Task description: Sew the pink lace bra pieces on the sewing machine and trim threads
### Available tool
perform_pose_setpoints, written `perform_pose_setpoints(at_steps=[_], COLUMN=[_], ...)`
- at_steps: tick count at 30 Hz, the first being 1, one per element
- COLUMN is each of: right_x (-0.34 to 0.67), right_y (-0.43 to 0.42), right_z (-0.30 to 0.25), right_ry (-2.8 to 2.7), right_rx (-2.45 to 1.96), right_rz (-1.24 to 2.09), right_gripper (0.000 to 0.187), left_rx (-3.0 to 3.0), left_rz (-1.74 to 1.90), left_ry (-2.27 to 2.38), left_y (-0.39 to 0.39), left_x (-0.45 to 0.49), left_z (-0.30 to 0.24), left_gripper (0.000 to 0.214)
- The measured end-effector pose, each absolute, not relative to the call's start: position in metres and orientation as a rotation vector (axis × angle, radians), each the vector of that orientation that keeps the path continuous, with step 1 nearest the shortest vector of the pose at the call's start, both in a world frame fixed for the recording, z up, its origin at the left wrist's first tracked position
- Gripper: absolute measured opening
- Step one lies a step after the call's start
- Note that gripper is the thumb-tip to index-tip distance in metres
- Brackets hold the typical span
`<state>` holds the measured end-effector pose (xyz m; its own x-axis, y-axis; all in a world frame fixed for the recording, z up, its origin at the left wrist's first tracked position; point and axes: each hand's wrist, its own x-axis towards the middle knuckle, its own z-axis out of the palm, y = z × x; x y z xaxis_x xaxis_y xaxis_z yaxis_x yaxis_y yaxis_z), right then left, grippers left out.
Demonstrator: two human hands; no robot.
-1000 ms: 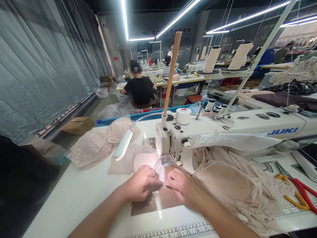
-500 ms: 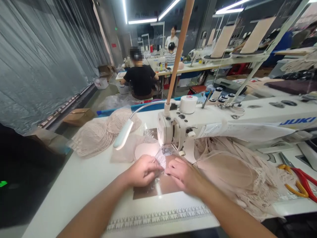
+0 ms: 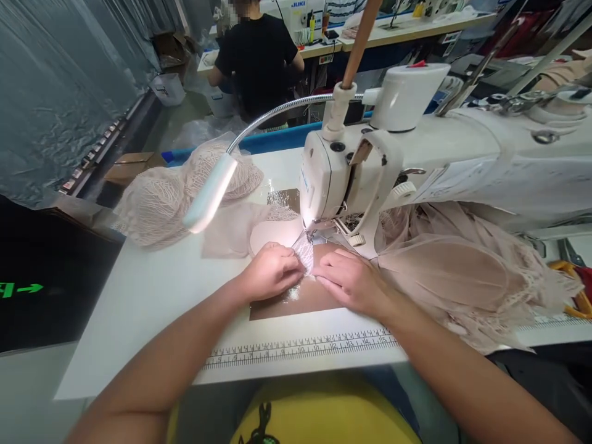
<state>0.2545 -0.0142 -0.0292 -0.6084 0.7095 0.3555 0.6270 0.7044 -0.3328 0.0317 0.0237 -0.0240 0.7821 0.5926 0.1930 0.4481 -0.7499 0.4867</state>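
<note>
A pale lace piece (image 3: 305, 251) lies under the needle area of a white sewing machine (image 3: 324, 179). My left hand (image 3: 272, 270) pinches its left edge with curled fingers. On the other side, my right hand (image 3: 346, 277) grips the lower right edge, fingertips pressed together. Both hands rest over a brown, glossy sheet (image 3: 296, 302) on the table. Behind my left hand is a pale pink cup-shaped piece (image 3: 271, 234) with sheer fabric (image 3: 226, 231). Beige lace and mesh cup pieces (image 3: 462, 271) are heaped to the right of my right hand.
A lamp (image 3: 210, 194) on a bendable neck hangs over the table's left half. Lace cups (image 3: 157, 200) lie behind it. A printed ruler strip (image 3: 300, 350) runs along the front edge. Orange-handled scissors (image 3: 576, 296) are at far right. A person in black (image 3: 259, 61) sits beyond.
The head view has tilted down and come closer, so the machine looks larger and a yellow garment shows below the table. Both hands keep their hold on the lace near the needle.
</note>
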Motion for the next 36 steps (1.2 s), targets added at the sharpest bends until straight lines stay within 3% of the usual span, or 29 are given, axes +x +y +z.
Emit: perform_pose_setpoints(at_steps=[24, 36], right_x=[0.239, 0.239], right_y=[-0.013, -0.015], right_z=[-0.037, -0.038], right_ry=[-2.469, -2.489], right_rx=[-1.134, -1.103], right_rz=[-0.074, -0.073], right_gripper=[0.027, 0.028], left_rx=[2.474, 2.491], left_rz=[0.452, 0.459], left_ry=[0.811, 0.765], left_y=[0.023, 0.024], left_x=[0.032, 0.030], left_z=[-0.023, -0.022], left_gripper=[0.019, 0.018])
